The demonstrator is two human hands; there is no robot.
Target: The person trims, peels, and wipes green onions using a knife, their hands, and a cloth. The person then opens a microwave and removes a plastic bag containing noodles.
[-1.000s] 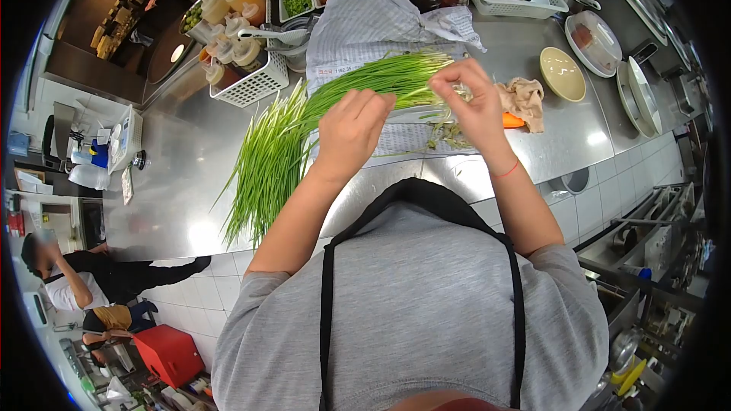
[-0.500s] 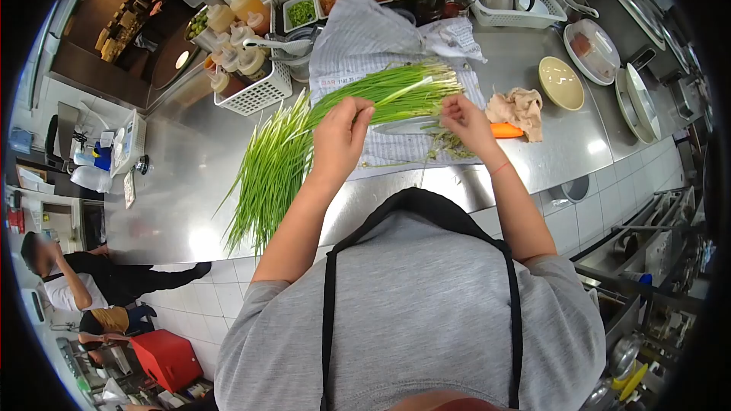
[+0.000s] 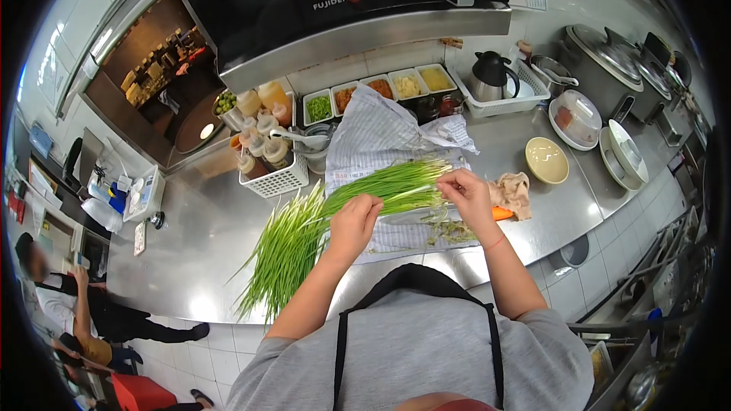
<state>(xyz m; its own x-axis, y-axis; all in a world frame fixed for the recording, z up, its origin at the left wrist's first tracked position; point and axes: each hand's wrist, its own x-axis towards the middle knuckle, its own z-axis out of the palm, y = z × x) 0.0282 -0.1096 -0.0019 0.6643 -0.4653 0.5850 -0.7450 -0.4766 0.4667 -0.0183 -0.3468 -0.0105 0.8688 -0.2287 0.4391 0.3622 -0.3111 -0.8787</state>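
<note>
A bunch of thin green onions [image 3: 396, 183] lies across newspaper [image 3: 365, 133] on the steel counter, pale root ends toward the right. A second heap of green onions [image 3: 282, 259] lies to the left, green tips toward the counter's near edge. My left hand [image 3: 355, 224] is closed in a pinch just in front of the first bunch. Beside the root ends, my right hand [image 3: 467, 196] pinches with thumb and forefinger. Anything between the fingers of either hand is too thin to make out. Wilted trimmings [image 3: 453, 232] lie on the newspaper below my right hand.
To the right are a carrot [image 3: 502, 214], a crumpled cloth [image 3: 512, 194] and a yellow bowl [image 3: 547, 160]. Behind stand a basket of sauce bottles [image 3: 278, 181], chopped ingredients in white containers [image 3: 406, 85] and a microwave [image 3: 335, 0]. Another person [image 3: 68, 297] stands at far left.
The view has tilted up, so the microwave now shows and the counter sits lower. My hands stay close to the bunch, both still pinched, with the right now nearer the root ends.
</note>
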